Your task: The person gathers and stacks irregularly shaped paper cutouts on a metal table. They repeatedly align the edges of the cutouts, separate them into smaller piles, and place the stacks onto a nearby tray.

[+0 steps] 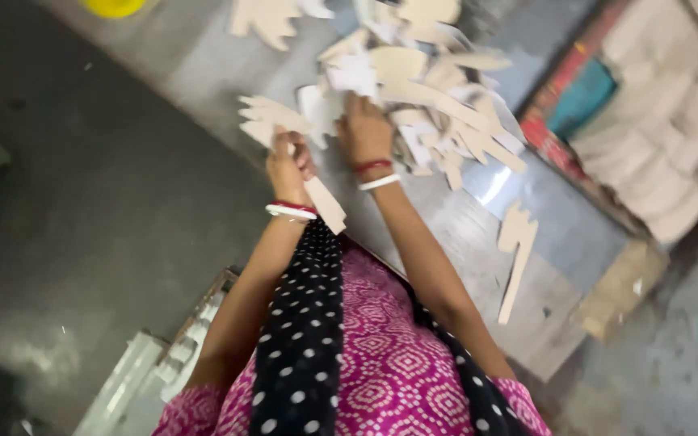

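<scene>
While left hand (288, 165) grips cutout (272, 121), pile (422, 89) crowds table (543, 218)

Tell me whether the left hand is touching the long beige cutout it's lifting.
Touching. The head view shows the left hand closed around the long beige cutout, whose strip pokes out below the wrist and whose finger-shaped end fans out above the knuckles.

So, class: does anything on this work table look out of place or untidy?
Yes. The pale cut-out pieces lie in a loose, overlapping heap, pointing every way. One cut-out lies apart, near the metal table's edge. The left hand grips a piece; the right hand presses into the heap. Nothing looks broken.
</scene>
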